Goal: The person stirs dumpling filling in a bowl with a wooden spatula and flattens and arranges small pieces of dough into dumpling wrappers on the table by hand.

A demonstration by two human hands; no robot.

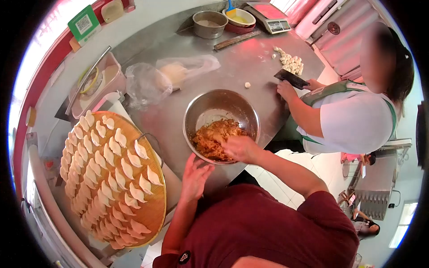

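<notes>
A steel bowl (pixel 191 107) holds reddish-brown minced filling (pixel 214 138). My right hand (pixel 240 148) is over the filling at the bowl's right side, its fingers closed round something pale, perhaps a utensil, that reaches into the mix; I cannot make out what it is. At the bowl's near left rim is my left hand (pixel 195 177), fingers apart, with nothing in it. Left of the bowl, a round tray (pixel 156 201) carries rows of shaped dumplings (pixel 107 154).
A co-worker at the right holds a dark scraper (pixel 291 79) near small dough pieces (pixel 292 64). Plastic bags (pixel 149 82) with dough, a pink tub (pixel 117 73), a metal pot (pixel 210 31), a yellow-filled bowl (pixel 241 18) and a scale (pixel 279 27) stand around the steel table (pixel 156 129).
</notes>
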